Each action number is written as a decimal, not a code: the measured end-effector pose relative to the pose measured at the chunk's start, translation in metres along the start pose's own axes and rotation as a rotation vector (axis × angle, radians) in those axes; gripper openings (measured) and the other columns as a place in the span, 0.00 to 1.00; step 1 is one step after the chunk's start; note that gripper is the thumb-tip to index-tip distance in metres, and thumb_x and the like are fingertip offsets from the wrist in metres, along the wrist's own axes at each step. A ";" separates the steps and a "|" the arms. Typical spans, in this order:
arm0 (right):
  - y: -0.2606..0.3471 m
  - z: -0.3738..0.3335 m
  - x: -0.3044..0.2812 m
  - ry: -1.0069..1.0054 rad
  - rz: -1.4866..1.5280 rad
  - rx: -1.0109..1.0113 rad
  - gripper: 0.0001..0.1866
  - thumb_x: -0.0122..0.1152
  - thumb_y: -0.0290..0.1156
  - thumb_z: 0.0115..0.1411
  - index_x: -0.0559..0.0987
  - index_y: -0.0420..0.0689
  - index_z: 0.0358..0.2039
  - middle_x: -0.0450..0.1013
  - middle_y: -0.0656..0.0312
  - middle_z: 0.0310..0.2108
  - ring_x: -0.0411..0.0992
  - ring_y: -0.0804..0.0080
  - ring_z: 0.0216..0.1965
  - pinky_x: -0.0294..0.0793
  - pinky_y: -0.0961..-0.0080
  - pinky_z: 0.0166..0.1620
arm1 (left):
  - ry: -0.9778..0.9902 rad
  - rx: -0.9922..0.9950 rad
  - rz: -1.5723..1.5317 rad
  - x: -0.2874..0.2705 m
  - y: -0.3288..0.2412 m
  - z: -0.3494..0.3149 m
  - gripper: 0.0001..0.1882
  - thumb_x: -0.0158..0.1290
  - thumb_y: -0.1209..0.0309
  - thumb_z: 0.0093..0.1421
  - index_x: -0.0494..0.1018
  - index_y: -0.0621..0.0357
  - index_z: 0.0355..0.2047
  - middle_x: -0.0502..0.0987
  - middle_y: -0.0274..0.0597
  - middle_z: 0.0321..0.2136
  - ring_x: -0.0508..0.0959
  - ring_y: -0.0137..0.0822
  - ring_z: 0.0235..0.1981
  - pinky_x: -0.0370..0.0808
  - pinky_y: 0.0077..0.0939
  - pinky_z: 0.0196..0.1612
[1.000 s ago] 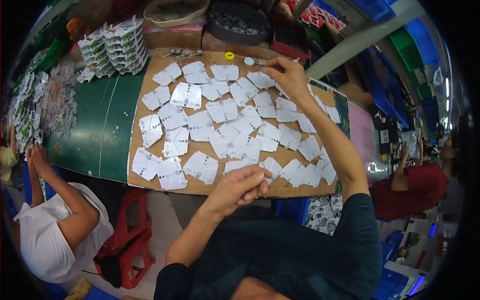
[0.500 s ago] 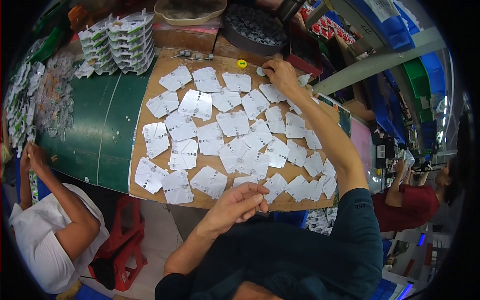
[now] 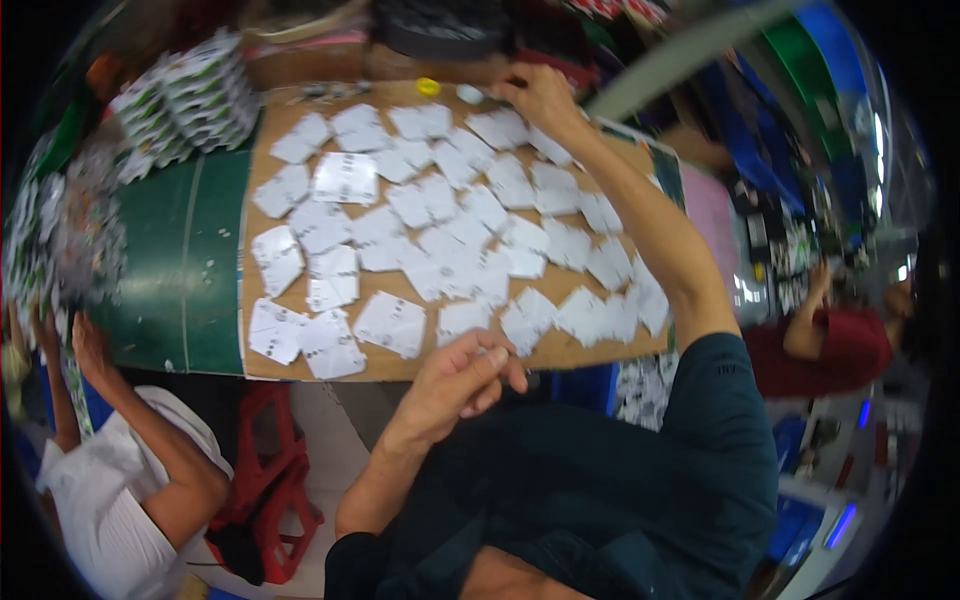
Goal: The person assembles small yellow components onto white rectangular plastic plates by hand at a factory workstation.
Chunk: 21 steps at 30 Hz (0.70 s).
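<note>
At the far left, a co-worker's hand (image 3: pixel 92 350) reaches to the edge of the green bench (image 3: pixel 165 285). Beyond it, white-and-green parts (image 3: pixel 195 95) stand stacked, probably to save room. The white plates (image 3: pixel 345 178) lie flat across a brown board (image 3: pixel 400 368), some overlapping, apparently spread so each face stays in reach. A yellow cap (image 3: pixel 428 87) sits by the board's far edge. Below the plates, the person's left hand (image 3: pixel 468 378) hangs before the body, fingers curled toward the thumb; whether they pinch anything cannot be told. Just beside a white disc (image 3: pixel 469 94), the right hand (image 3: pixel 535 98) stretches out, its fingertips too blurred to show any grip.
</note>
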State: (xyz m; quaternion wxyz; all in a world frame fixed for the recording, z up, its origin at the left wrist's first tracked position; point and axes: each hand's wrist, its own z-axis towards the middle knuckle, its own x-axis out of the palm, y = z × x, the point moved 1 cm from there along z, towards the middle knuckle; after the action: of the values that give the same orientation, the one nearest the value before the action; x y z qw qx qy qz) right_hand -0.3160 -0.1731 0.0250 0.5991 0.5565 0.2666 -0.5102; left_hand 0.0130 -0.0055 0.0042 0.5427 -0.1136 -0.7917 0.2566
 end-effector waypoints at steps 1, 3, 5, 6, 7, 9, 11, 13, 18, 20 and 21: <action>-0.002 -0.016 -0.010 -0.009 0.105 -0.001 0.13 0.65 0.36 0.54 0.83 0.41 0.36 0.80 0.53 0.31 0.78 0.62 0.33 0.74 0.69 0.39 | 0.013 0.018 0.006 0.001 0.004 0.001 0.11 0.48 0.66 0.68 0.69 0.59 0.44 0.77 0.44 0.32 0.64 0.18 0.18 0.58 0.09 0.17; 0.004 -0.052 -0.034 0.023 0.195 0.065 0.12 0.63 0.33 0.56 0.81 0.38 0.37 0.79 0.58 0.31 0.75 0.73 0.31 0.73 0.75 0.38 | -0.008 0.001 -0.002 0.005 0.011 0.002 0.09 0.49 0.70 0.67 0.70 0.61 0.44 0.76 0.42 0.33 0.65 0.18 0.20 0.58 0.08 0.18; -0.010 -0.102 -0.058 0.024 0.218 0.059 0.11 0.63 0.31 0.57 0.81 0.38 0.37 0.79 0.59 0.31 0.75 0.73 0.31 0.73 0.75 0.37 | -0.004 -0.023 -0.004 0.008 0.021 0.006 0.08 0.49 0.72 0.67 0.70 0.63 0.44 0.76 0.42 0.34 0.65 0.18 0.20 0.59 0.08 0.17; -0.018 -0.129 -0.071 0.031 0.249 0.025 0.10 0.62 0.29 0.57 0.81 0.38 0.37 0.78 0.59 0.31 0.75 0.74 0.32 0.73 0.76 0.37 | -0.012 -0.067 0.035 0.009 0.027 0.010 0.08 0.50 0.73 0.66 0.71 0.63 0.44 0.76 0.41 0.34 0.65 0.18 0.20 0.59 0.08 0.17; -0.022 -0.157 -0.083 0.046 0.180 0.080 0.09 0.62 0.28 0.58 0.81 0.38 0.37 0.78 0.59 0.32 0.75 0.73 0.32 0.73 0.77 0.37 | -0.026 -0.106 0.074 0.010 0.032 0.011 0.08 0.51 0.74 0.65 0.71 0.63 0.43 0.75 0.40 0.34 0.65 0.18 0.21 0.59 0.08 0.18; -0.031 -0.202 -0.098 0.054 0.119 0.140 0.09 0.61 0.27 0.58 0.81 0.39 0.38 0.78 0.59 0.32 0.75 0.72 0.32 0.72 0.77 0.37 | 0.005 -0.154 0.066 0.016 0.042 0.017 0.08 0.52 0.75 0.65 0.72 0.63 0.43 0.76 0.40 0.34 0.64 0.18 0.21 0.59 0.08 0.18; -0.043 -0.232 -0.097 0.090 0.121 0.178 0.09 0.62 0.28 0.58 0.81 0.39 0.38 0.77 0.57 0.32 0.75 0.69 0.31 0.72 0.75 0.36 | 0.031 -0.193 0.058 0.024 0.049 0.022 0.08 0.52 0.75 0.64 0.72 0.63 0.43 0.76 0.40 0.34 0.64 0.18 0.20 0.59 0.08 0.18; -0.050 -0.243 -0.091 0.096 0.107 0.174 0.09 0.61 0.27 0.58 0.81 0.39 0.38 0.77 0.56 0.33 0.75 0.67 0.32 0.72 0.74 0.36 | 0.047 -0.229 0.084 0.030 0.053 0.029 0.08 0.52 0.76 0.64 0.72 0.63 0.44 0.77 0.42 0.35 0.65 0.18 0.20 0.60 0.08 0.17; -0.059 -0.244 -0.077 0.119 -0.004 0.069 0.08 0.61 0.27 0.57 0.81 0.40 0.37 0.77 0.55 0.34 0.75 0.58 0.35 0.72 0.68 0.40 | 0.030 -0.196 0.108 0.034 0.055 0.037 0.09 0.52 0.77 0.64 0.73 0.63 0.44 0.79 0.47 0.37 0.67 0.18 0.20 0.61 0.07 0.17; -0.056 -0.242 -0.078 0.141 0.021 0.075 0.08 0.61 0.27 0.57 0.81 0.40 0.37 0.76 0.55 0.34 0.75 0.58 0.36 0.72 0.68 0.42 | 0.012 -0.191 0.091 0.034 0.054 0.038 0.09 0.52 0.77 0.64 0.73 0.63 0.44 0.79 0.48 0.37 0.68 0.18 0.20 0.61 0.06 0.17; -0.055 -0.241 -0.079 0.164 0.043 0.082 0.08 0.61 0.27 0.58 0.81 0.40 0.37 0.76 0.55 0.34 0.75 0.57 0.37 0.72 0.67 0.43 | -0.006 -0.186 0.086 0.034 0.054 0.037 0.09 0.53 0.77 0.64 0.73 0.63 0.44 0.80 0.49 0.38 0.68 0.18 0.20 0.62 0.06 0.17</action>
State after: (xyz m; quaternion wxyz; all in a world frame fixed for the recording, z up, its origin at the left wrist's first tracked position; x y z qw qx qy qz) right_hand -0.3325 0.0855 0.0162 0.5629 0.6258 0.2818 -0.4606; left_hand -0.0397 0.0446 -0.0073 0.5158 -0.1968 -0.8081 0.2055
